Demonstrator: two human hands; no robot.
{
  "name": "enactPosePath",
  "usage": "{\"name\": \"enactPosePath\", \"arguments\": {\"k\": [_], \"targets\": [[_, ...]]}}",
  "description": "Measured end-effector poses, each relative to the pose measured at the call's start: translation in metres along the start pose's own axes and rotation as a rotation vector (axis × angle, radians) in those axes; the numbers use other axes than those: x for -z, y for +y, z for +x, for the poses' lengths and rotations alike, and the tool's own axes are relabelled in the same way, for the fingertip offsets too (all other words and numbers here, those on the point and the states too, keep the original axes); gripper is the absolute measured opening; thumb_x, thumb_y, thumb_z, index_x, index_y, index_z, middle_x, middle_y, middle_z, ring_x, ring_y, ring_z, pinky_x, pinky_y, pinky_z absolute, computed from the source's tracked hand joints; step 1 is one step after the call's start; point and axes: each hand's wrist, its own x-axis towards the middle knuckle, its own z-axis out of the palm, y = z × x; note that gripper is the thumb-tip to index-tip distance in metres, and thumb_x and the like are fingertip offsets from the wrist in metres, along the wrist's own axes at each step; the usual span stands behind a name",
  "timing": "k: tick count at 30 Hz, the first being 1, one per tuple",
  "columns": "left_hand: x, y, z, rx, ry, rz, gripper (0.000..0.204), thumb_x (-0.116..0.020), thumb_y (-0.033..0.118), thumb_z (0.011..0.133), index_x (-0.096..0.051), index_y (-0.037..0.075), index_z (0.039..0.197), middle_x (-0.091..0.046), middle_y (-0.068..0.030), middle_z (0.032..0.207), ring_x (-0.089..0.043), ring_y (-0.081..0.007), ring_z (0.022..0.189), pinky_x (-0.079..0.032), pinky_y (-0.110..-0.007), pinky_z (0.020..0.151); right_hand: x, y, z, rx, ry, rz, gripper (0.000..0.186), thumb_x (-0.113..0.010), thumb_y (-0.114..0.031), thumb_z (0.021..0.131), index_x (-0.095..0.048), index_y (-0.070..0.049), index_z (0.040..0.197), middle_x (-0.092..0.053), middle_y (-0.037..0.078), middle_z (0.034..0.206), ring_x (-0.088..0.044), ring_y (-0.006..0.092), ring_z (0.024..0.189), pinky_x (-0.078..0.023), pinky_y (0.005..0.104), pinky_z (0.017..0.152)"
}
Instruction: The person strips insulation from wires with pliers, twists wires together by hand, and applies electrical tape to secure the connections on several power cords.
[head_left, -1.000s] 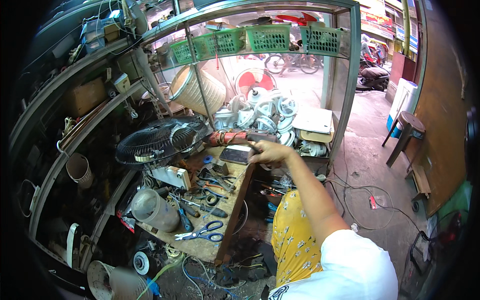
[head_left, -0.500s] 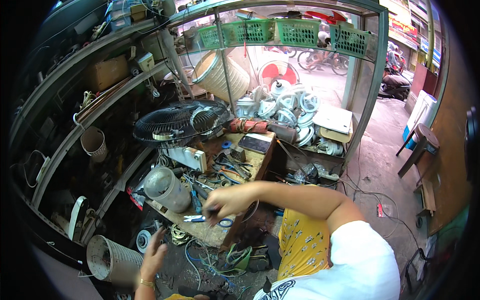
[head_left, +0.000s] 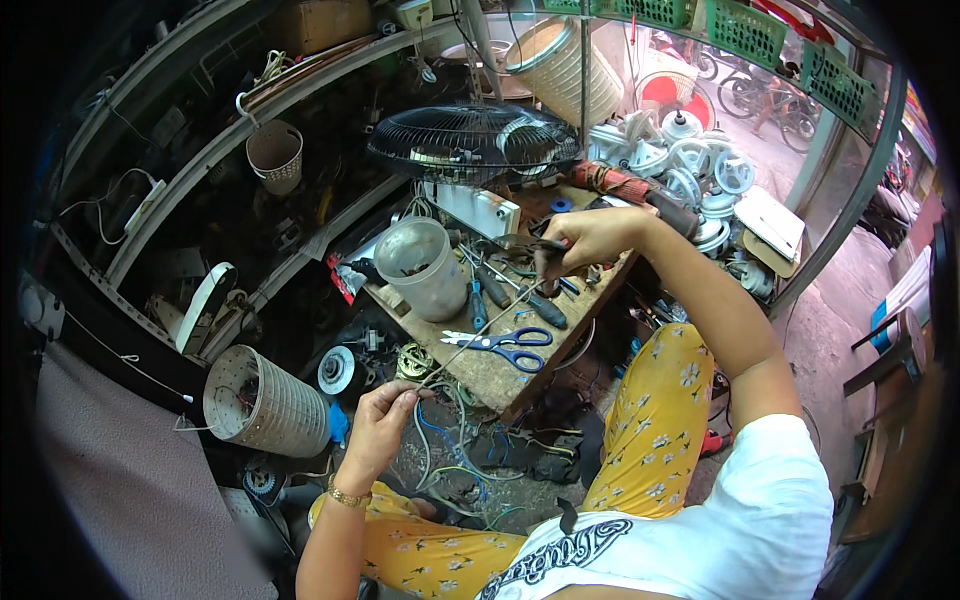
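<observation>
Strand (head_left: 505,315), thin and greyish, runs slantwise and nearly straight between the two hands, above the near part of the desk (head_left: 478,385); the left hand (head_left: 380,425) pinches its lower end, thumb and fingertips pressed together, out past the desk's edge; the right hand (head_left: 595,240) has its fingers closed on the upper end, over the tools, though whether that grip also clasps something dark I cannot tell; the step in hand looks like holding the strand drawn out between both grips; any next move would seem to call for a firm pinch at each end, with clearance over the blue-handled scissors (head_left: 500,346) and beside the translucent bucket (head_left: 425,280).
</observation>
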Motion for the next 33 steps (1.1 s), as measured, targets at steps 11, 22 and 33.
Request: {"name": "enactPosePath", "arguments": {"k": [11, 22, 33], "targets": [[0.028, -0.033, -0.004, 0.007, -0.091, 0.542, 0.016, -0.057, 0.013, 0.090, -0.068, 0.000, 0.089, -0.064, -0.0059, 0.070, -0.054, -0.0130, 0.061, -0.043, -0.028, 0.059, -0.009, 0.029, 0.032, -0.027, 0.260, -0.466, 0.013, -0.068, -0.017, 0.079, -0.069, -0.006, 0.086, -0.067, 0.012, 0.078, -0.064, 0.0276, 0.070, -0.045, 0.0376, 0.062], [-0.041, -0.051, 0.017, 0.083, -0.170, -0.220, 0.029, -0.049, 0.023, 0.098, -0.053, 0.001, 0.117, -0.053, 0.0027, 0.081, -0.048, -0.0071, 0.067, -0.042, -0.022, 0.063, -0.098, -0.016, 0.093, 0.222, -0.114, -0.221, 0.015, -0.070, -0.010, 0.077, -0.069, -0.003, 0.090, -0.068, 0.013, 0.079, -0.065, 0.0254, 0.073, -0.047, 0.0366, 0.065], [-0.026, -0.028, 0.011, 0.269, -0.258, -0.500, 0.023, -0.050, 0.027, 0.098, -0.058, 0.005, 0.099, -0.033, 0.0076, 0.061, -0.026, -0.0031, 0.050, -0.021, -0.020, 0.046, -0.078, 0.004, 0.075, 0.443, 0.287, -0.104, 0.012, -0.069, -0.007, 0.080, -0.067, -0.001, 0.090, -0.068, 0.013, 0.078, -0.065, 0.0243, 0.068, -0.048, 0.0334, 0.062]]}}
